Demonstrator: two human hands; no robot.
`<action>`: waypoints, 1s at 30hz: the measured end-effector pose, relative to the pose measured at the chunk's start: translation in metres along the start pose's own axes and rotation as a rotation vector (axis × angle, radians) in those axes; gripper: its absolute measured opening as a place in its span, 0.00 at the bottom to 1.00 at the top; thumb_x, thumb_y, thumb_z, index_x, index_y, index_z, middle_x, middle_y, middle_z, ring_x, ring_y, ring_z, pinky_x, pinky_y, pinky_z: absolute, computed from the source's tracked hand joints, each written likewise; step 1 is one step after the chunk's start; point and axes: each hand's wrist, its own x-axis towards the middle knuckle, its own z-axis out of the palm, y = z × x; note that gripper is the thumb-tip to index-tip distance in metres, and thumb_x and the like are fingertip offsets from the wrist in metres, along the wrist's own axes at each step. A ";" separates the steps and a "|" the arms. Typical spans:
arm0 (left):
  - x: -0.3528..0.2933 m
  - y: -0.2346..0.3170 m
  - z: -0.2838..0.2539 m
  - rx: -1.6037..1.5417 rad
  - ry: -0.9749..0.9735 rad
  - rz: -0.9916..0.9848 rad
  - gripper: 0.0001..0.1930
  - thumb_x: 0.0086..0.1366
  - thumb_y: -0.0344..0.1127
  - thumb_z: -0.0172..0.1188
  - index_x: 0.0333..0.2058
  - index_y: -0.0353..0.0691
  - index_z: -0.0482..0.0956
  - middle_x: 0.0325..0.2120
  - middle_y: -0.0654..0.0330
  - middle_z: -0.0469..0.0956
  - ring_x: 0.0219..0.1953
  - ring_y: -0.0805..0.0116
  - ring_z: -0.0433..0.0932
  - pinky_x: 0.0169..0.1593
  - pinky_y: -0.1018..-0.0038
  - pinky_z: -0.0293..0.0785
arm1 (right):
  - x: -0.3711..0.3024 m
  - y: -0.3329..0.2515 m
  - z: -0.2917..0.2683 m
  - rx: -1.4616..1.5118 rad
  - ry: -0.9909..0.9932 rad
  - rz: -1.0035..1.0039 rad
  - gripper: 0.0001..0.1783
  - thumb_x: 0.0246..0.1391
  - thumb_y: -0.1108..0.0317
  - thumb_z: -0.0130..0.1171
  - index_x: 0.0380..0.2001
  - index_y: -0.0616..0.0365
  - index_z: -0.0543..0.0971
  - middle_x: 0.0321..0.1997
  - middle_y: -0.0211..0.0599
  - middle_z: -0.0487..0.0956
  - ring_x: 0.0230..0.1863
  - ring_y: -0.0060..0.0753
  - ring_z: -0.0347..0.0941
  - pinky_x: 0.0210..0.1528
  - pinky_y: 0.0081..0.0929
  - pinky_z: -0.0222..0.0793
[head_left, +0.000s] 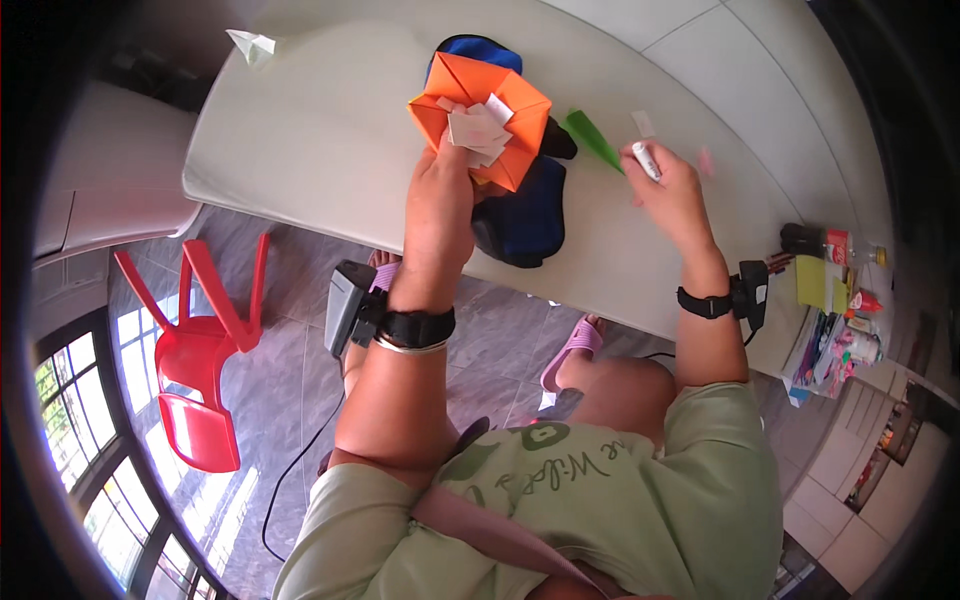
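My left hand (450,175) grips an orange folded-paper bowl (520,95) from its near side and holds it over the table. Several small pale paper slips (478,130) lie inside the bowl, under my left thumb. To the right, my right hand (668,195) is closed round a white marker (646,161). A strip of green paper (592,138) lies on the table just left of that hand. Beneath the bowl sits a dark blue and black cloth item (525,215), partly covered, so its kind is unclear.
The pale table (310,130) carries a folded white paper piece (252,46) at its far left, plus a white slip (642,123) and a pink scrap (706,161). Bottles, papers and stationery (840,330) crowd the right end. A red chair (200,350) lies on the floor at left.
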 end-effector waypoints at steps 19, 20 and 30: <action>-0.002 0.001 0.004 0.046 -0.010 0.010 0.23 0.66 0.49 0.42 0.47 0.35 0.70 0.39 0.59 0.74 0.38 0.72 0.74 0.35 0.78 0.72 | 0.074 -0.016 -0.027 -0.802 -0.021 -0.138 0.08 0.44 0.65 0.56 0.25 0.59 0.77 0.28 0.48 0.77 0.33 0.52 0.73 0.35 0.43 0.69; -0.002 0.001 0.002 0.041 -0.022 0.011 0.23 0.67 0.49 0.42 0.47 0.35 0.70 0.39 0.59 0.74 0.38 0.73 0.74 0.35 0.78 0.72 | 0.074 -0.021 -0.026 -0.866 -0.056 -0.130 0.08 0.44 0.66 0.56 0.26 0.59 0.77 0.28 0.48 0.77 0.33 0.52 0.73 0.35 0.43 0.69; -0.004 0.006 -0.001 0.021 -0.048 0.001 0.23 0.67 0.50 0.42 0.48 0.34 0.69 0.38 0.59 0.74 0.38 0.73 0.73 0.36 0.78 0.71 | 0.078 0.021 -0.024 -0.737 0.247 -0.390 0.09 0.41 0.73 0.55 0.29 0.58 0.78 0.27 0.44 0.77 0.29 0.45 0.74 0.31 0.40 0.68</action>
